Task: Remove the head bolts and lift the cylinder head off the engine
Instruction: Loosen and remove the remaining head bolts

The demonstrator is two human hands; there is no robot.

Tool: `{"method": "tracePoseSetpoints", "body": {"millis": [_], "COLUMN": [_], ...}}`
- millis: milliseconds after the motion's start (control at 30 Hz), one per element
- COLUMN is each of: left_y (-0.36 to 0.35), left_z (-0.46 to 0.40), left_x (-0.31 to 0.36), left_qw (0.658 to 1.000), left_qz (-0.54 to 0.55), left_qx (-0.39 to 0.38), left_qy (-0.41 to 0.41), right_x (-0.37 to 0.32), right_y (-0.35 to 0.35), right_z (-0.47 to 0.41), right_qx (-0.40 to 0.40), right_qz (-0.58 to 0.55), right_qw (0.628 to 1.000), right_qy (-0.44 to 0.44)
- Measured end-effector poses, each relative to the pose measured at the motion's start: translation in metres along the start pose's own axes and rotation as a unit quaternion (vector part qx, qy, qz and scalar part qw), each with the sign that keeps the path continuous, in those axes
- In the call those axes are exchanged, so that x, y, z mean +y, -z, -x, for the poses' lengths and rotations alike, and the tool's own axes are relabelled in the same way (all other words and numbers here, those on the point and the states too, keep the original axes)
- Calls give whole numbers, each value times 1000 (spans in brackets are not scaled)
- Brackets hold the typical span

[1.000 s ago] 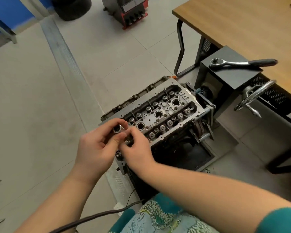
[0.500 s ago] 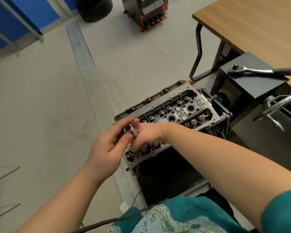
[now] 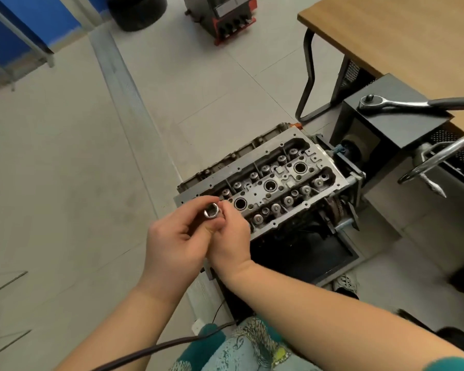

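The grey cylinder head point(image 3: 276, 180) sits on the engine, which is mounted on a black stand, with valve springs and three open round wells showing on top. Both hands meet over its near end. My left hand point(image 3: 177, 239) holds a shiny socket point(image 3: 211, 211) between thumb and fingers, its open mouth facing up. My right hand point(image 3: 229, 236) pinches the same socket from the right side. The near corner of the head is hidden behind my hands.
A ratchet wrench point(image 3: 413, 103) lies on the black box point(image 3: 386, 121) of the stand, right of the engine. A steel handwheel point(image 3: 437, 159) sticks out below it. A wooden table point(image 3: 402, 36) is at the upper right. A black cable point(image 3: 158, 346) crosses below.
The socket has stayed in my left hand while my right hand drew back from over the head to pinch it. The view shifted slightly.
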State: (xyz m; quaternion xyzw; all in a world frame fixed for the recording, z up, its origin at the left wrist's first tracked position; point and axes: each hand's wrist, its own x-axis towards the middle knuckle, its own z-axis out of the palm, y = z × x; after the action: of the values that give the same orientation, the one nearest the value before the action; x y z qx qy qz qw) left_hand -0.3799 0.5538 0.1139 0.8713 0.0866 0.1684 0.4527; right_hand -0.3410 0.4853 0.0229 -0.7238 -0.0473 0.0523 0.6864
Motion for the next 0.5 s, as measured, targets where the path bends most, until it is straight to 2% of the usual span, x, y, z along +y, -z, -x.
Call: {"method": "tracePoseSetpoints", "body": {"millis": [67, 133, 200, 267, 333, 400, 433, 500], "left_y": [4, 5, 2, 0, 3, 12, 16, 21], "left_z": [7, 11, 10, 4, -4, -8, -9, -10], "left_x": [-2, -2, 2, 7, 9, 8, 6, 3], "left_qw": [999, 994, 994, 995, 997, 989, 985, 984], "left_qz": [29, 50, 5, -51, -47, -7, -4, -46], "left_qx": [33, 67, 71, 46, -42, -141, -168, -169], "left_qy": [32, 68, 79, 74, 50, 39, 35, -5], "right_x": [2, -1, -10, -22, -28, -25, -19, -5], "right_y": [5, 18, 33, 39, 40, 42, 44, 47], "right_z": [-13, -36, -63, -83, -93, -94, -89, -68], "right_qx": [-85, -246, -456, -579, -612, -603, -568, -437], "right_qz": [75, 102, 72, 49, 32, -15, -38, -50], "right_qw": [992, 962, 886, 814, 789, 795, 819, 896], "right_qy": [49, 64, 28, -4, -41, -62, -64, -53]}}
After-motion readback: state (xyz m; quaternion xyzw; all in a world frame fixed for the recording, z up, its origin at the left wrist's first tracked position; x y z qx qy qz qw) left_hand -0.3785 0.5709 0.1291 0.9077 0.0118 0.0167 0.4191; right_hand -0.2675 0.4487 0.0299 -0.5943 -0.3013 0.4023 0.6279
